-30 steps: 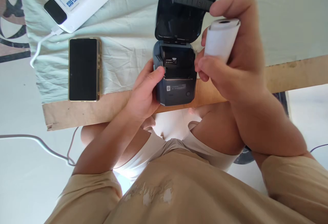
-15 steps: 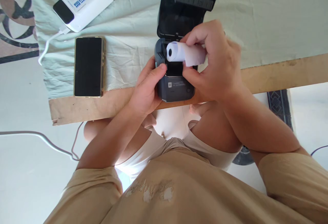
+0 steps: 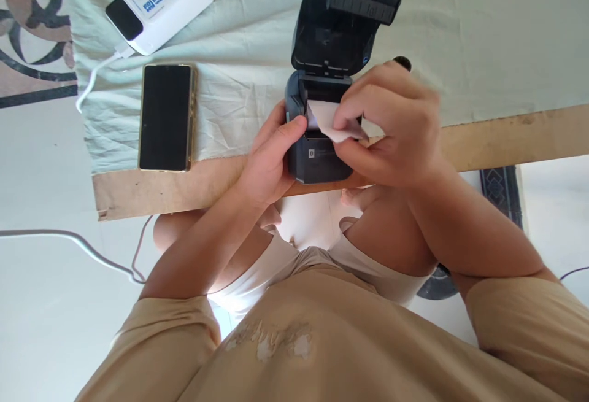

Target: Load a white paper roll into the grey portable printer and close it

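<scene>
A dark portable receipt printer lies at the table's front edge with its lid raised away from me. My left hand grips the printer's left side, thumb on the rim of the paper bay. The paper roll sits down inside the bay, mostly covered by its own loose end and my fingers. Between thumb and fingers of my right hand is pinched the loose end of the paper, drawn up over the printer's front part.
Left of the printer lies a phone, screen dark. Behind it rests a white power bank with a white cable. A pale green cloth covers the table up to its bare wooden edge. A small black round thing shows behind my right hand.
The paper roll has gone from my right hand's grasp above the bay down into the printer. My right hand now pinches only the paper's loose end. The view has shifted slightly.
</scene>
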The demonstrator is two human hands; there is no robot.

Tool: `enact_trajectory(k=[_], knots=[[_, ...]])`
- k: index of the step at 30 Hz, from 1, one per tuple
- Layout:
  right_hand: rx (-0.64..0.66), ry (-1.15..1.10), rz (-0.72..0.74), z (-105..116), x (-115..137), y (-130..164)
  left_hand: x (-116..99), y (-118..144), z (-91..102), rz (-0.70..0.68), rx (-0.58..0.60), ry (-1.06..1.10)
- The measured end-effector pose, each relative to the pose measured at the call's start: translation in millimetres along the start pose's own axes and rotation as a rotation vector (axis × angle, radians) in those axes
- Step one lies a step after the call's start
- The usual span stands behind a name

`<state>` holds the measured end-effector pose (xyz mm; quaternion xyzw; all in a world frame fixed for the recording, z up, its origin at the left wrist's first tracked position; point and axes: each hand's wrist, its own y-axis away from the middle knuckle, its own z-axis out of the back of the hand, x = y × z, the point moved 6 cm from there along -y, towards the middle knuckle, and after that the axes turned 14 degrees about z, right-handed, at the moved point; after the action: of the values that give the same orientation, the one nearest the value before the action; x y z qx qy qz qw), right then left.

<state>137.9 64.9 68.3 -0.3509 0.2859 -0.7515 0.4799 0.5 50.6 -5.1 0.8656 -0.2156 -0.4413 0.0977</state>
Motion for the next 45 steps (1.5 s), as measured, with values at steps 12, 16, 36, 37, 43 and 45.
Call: enact_trajectory(k=[12,16,36,37,43,45], knots=[[0.053,-0.112,0.093,5,9,9,-1,4,9.1,-0.035,-0.050,-0.092],[-0.197,-0.021,-0.207,29,-11,12,-1,4,12.6,-0.023,-0.063,-0.169],[-0.045,-0.202,-0.342,4,-25,21,-1,5,8.6,-0.034,0.040,-0.132],[-0.033,-0.200,-0.346,3,-25,22,0,5,7.7,-0.035,0.043,-0.133],[-0.011,-0.225,-0.317,1,-24,23,0,6,7.4,-0.068,0.027,-0.135],[0.004,-0.215,-0.316,-1,-24,24,0,5,9.1,-0.061,0.012,-0.134]])
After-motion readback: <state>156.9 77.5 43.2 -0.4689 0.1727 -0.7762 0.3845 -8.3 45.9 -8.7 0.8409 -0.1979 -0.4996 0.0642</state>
